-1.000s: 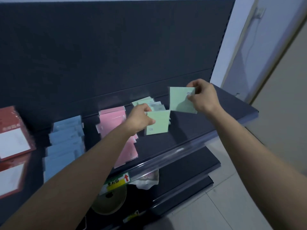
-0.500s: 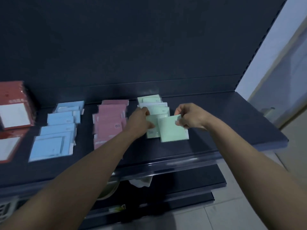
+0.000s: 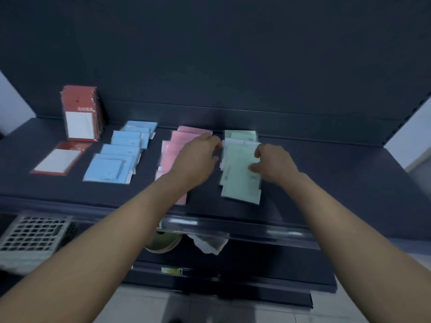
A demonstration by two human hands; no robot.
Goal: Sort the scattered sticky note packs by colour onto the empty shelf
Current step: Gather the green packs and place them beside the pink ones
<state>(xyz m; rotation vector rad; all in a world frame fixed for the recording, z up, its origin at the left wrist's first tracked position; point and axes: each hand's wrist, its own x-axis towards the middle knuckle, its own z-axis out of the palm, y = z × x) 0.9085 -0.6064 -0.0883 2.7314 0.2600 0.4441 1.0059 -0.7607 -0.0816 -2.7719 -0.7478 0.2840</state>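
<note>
View: head camera, looking down along both forearms.
Shelf (image 3: pixel 338 183): dark, flat, with a dark back panel; it carries all the packs in columns running front to back.
Green packs (image 3: pixel 240 180): rightmost column, overlapping from the back panel towards the front edge; the front pack sits slightly skewed.
Pink packs (image 3: pixel 179 143): column just left of the green one, partly hidden under the left forearm.
Blue packs (image 3: pixel 116 157): column left of the pink, several overlapping, the nearest one largest in view.
Left hand (image 3: pixel 198 157): lies over the gap between pink and green; fingers bent, tips at the left edge of the green column. Motion blur leaves it unclear whether they grasp a pack.
Right hand (image 3: pixel 274 164): at the right edge of the green column; bent thumb and forefinger touch the packs. I cannot tell whether this is a grasp or only contact.
Red packs (image 3: pixel 81 113): upright bundle at far left.
Flat red pack (image 3: pixel 58 159): lies in front of that bundle.
Mesh basket (image 3: pixel 32 234): pale, below the shelf at left.
Lower shelf (image 3: pixel 279 264): dark; a round greenish object (image 3: pixel 163 243) and a white cloth (image 3: pixel 210 245) lie on it.
</note>
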